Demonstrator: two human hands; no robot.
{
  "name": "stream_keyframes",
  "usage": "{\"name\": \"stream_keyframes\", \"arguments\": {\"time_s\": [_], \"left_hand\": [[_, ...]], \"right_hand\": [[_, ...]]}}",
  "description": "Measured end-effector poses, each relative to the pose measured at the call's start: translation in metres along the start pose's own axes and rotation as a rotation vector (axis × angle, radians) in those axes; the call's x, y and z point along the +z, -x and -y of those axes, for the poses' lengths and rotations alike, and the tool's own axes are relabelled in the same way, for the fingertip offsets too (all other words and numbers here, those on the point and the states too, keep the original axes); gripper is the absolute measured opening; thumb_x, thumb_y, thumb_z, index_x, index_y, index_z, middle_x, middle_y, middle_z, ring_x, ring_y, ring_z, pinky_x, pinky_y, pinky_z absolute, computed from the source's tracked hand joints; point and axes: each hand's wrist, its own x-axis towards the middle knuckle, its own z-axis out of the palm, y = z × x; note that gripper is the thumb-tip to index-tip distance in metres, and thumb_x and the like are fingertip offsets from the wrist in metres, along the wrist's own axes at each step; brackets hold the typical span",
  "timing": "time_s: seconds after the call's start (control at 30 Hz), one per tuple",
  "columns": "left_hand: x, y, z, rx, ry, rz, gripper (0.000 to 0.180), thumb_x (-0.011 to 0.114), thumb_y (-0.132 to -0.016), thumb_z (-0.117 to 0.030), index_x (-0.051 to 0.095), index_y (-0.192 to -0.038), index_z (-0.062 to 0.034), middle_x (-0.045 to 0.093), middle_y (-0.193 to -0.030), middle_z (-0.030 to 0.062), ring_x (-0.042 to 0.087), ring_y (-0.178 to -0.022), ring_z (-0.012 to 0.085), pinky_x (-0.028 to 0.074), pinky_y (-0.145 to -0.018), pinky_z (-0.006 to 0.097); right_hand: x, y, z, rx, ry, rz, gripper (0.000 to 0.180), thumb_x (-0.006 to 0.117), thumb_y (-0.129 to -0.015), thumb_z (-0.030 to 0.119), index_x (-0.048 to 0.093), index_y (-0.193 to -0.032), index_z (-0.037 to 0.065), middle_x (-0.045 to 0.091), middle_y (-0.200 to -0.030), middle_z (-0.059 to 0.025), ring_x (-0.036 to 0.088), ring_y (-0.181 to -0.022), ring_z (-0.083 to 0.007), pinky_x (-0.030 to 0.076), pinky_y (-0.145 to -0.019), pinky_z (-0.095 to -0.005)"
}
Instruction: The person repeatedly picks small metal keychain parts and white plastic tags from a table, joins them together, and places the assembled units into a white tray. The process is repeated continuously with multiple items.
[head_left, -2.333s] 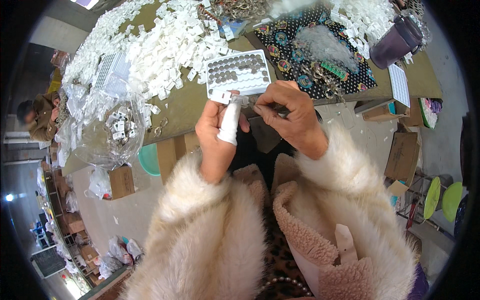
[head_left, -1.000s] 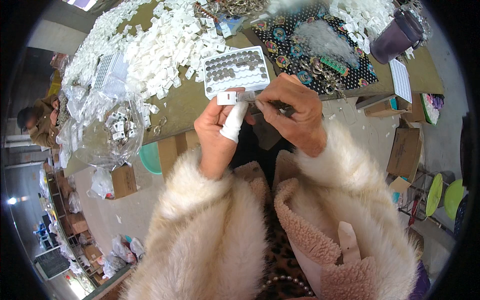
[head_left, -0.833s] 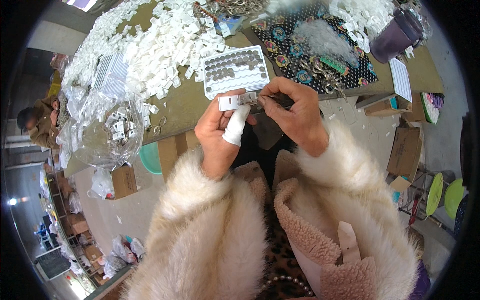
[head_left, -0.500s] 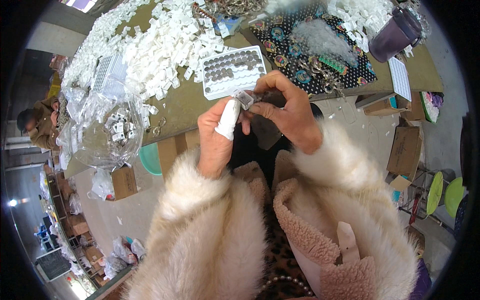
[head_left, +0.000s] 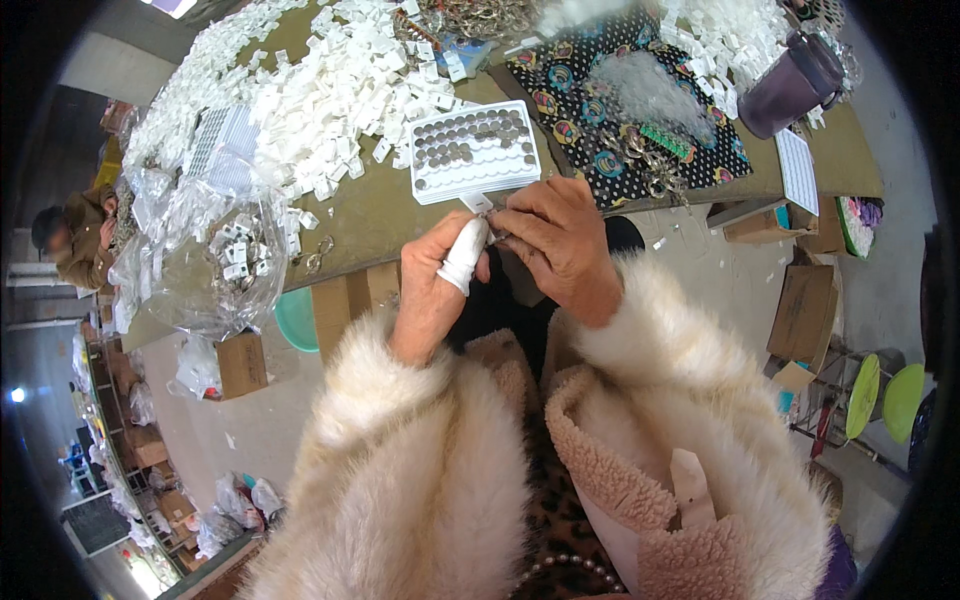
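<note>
My left hand (head_left: 432,280), its thumb in a white finger cover (head_left: 463,257), pinches a small flat white piece (head_left: 477,203) like a display card. Closed against the lower end of that piece, my right hand (head_left: 562,245) has its fingers and thumb pressed together. What it grips there is too small and too covered to make out. Just beyond both hands lies a white ridged tray (head_left: 478,183) with rows of small round grey discs (head_left: 450,152); several of its rows are partly bare.
Heaped white pieces (head_left: 320,110) cover the table's (head_left: 370,215) far left. A clear plastic bag (head_left: 190,290) sits at its left edge. On the right are a patterned cloth (head_left: 560,110) with metal bits and a purple flask (head_left: 790,85). A person (head_left: 85,235) sits far left.
The white piece has turned, so its flat face now points away toward the tray. My right hand has shifted down and its fingers have closed in nearer my left thumb.
</note>
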Motion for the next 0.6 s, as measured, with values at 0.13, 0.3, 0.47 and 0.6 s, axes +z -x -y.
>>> {"name": "stream_keyframes", "arguments": {"time_s": [0.13, 0.3, 0.47, 0.6], "left_hand": [[0.003, 0.010, -0.005, -0.109, 0.085, -0.017, 0.022, 0.060, -0.101, -0.007, 0.068, -0.119, 0.0031, 0.060, -0.073, -0.0022, 0.051, -0.058, 0.0060, 0.044, -0.058, 0.023], [0.009, 0.007, 0.004, -0.089, 0.121, -0.029, 0.030, 0.061, -0.100, -0.009, 0.064, -0.126, 0.0054, 0.062, -0.075, -0.0010, 0.052, -0.056, 0.0042, 0.041, -0.052, 0.020], [-0.002, 0.002, 0.007, -0.133, 0.150, -0.075, 0.029, 0.062, -0.099, -0.008, 0.066, -0.125, 0.0040, 0.071, -0.088, 0.0046, 0.052, -0.055, 0.0041, 0.041, -0.052, 0.020], [-0.006, 0.000, 0.004, -0.122, 0.277, -0.085, 0.025, 0.062, -0.100, -0.011, 0.069, -0.119, 0.0033, 0.075, -0.100, 0.0115, 0.052, -0.055, 0.0044, 0.040, -0.051, 0.020]], "right_hand": [[0.006, 0.005, -0.001, 0.001, -0.042, 0.045, 0.018, 0.073, -0.073, 0.006, 0.064, -0.088, 0.010, 0.057, -0.089, -0.0017, 0.055, -0.085, -0.0247, 0.039, -0.077, -0.0400], [0.012, 0.005, -0.003, -0.035, -0.002, 0.087, 0.011, 0.068, -0.076, 0.004, 0.063, -0.085, 0.010, 0.056, -0.088, -0.0027, 0.055, -0.087, -0.0259, 0.040, -0.076, -0.0397], [0.003, -0.016, -0.026, -0.087, -0.015, 0.107, 0.013, 0.067, -0.078, 0.005, 0.067, -0.090, 0.010, 0.062, -0.089, -0.0039, 0.060, -0.084, -0.0263, 0.045, -0.075, -0.0388], [-0.016, -0.035, -0.051, -0.058, 0.254, 0.056, 0.014, 0.069, -0.076, 0.001, 0.071, -0.087, 0.009, 0.064, -0.088, -0.0039, 0.063, -0.082, -0.0239, 0.046, -0.072, -0.0372]]}}
